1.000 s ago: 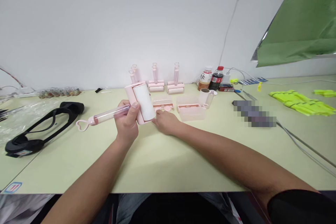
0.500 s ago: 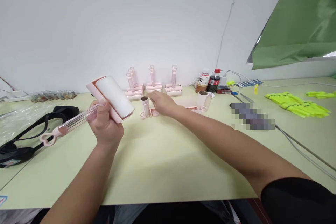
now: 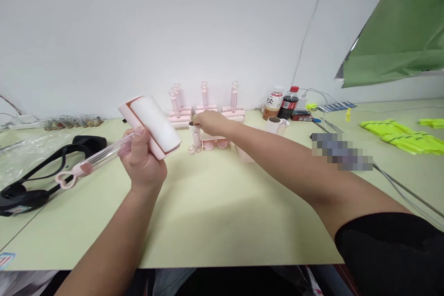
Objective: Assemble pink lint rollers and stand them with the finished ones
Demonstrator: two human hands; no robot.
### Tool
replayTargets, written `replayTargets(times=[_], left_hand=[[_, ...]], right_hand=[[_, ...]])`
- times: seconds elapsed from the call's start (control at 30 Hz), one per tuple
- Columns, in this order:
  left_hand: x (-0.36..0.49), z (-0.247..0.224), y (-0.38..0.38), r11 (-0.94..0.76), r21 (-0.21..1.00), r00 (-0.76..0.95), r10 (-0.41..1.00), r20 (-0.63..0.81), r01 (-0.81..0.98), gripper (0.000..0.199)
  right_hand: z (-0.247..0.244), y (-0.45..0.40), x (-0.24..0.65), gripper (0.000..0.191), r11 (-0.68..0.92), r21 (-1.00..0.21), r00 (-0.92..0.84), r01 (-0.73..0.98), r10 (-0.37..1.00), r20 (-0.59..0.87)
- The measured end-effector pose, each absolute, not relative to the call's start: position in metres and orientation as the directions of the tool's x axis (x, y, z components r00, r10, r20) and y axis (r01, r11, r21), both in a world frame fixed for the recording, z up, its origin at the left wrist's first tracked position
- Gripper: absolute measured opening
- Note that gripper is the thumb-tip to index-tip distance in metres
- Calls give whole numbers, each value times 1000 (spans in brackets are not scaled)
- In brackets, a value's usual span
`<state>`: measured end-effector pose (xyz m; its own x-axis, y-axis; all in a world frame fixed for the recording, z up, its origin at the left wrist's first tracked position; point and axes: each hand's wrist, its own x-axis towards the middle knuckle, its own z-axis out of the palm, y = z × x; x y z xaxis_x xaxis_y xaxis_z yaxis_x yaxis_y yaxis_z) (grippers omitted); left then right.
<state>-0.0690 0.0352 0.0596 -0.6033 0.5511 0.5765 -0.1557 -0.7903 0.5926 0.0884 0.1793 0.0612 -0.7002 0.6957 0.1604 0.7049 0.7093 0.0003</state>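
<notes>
A pink lint roller (image 3: 155, 125) with a white roll and a clear, heart-ended handle is gripped in my left hand (image 3: 144, 159), raised over the left part of the table. My right hand (image 3: 210, 124) reaches to the middle, its fingertips at the top rim of a small upright roll (image 3: 194, 136) with a clear handle beside it. Those fingers are bent together; whether they pinch the rim is hard to see. Just right of that roll lies a pink holder piece (image 3: 217, 144), partly under the hand. Behind stand several pink rollers (image 3: 233, 113) with upright handles.
Another white roll (image 3: 274, 126) stands right of my forearm, near two bottles (image 3: 288, 103). Black straps (image 3: 62, 166) and plastic wrap lie left. Yellow-green strips (image 3: 398, 136), cables and a blurred dark object (image 3: 342, 152) are right.
The view has shifted slightly. My right hand has closed in on the small upright roll's rim, uncovering more of the pink piece beside it. My left hand keeps holding the lint roller.
</notes>
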Motion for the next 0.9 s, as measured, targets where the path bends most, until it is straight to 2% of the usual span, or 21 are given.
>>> replayTargets(times=[0.3,0.47,0.57,0.7,0.9], left_hand=[[-68,58,35,-789,598,-600,549,582,-142,37],[-66,59,34,-788,599,-592,552,587,-141,40],[-66,59,33,-778,615,-588,559,584,-128,42],[-65,58,34,-765,636,-591,560,581,-100,42],[-65,56,35,-751,655,-589,567,576,-83,38]], right_hand=[[64,186,84,21,658,-12,-650,753,746,143],[75,173,88,29,657,-77,-635,750,748,195],[78,158,85,36,684,-130,-672,718,729,127],[77,148,78,22,667,-96,-665,739,745,55],[77,164,72,16,645,-48,-639,763,763,98]])
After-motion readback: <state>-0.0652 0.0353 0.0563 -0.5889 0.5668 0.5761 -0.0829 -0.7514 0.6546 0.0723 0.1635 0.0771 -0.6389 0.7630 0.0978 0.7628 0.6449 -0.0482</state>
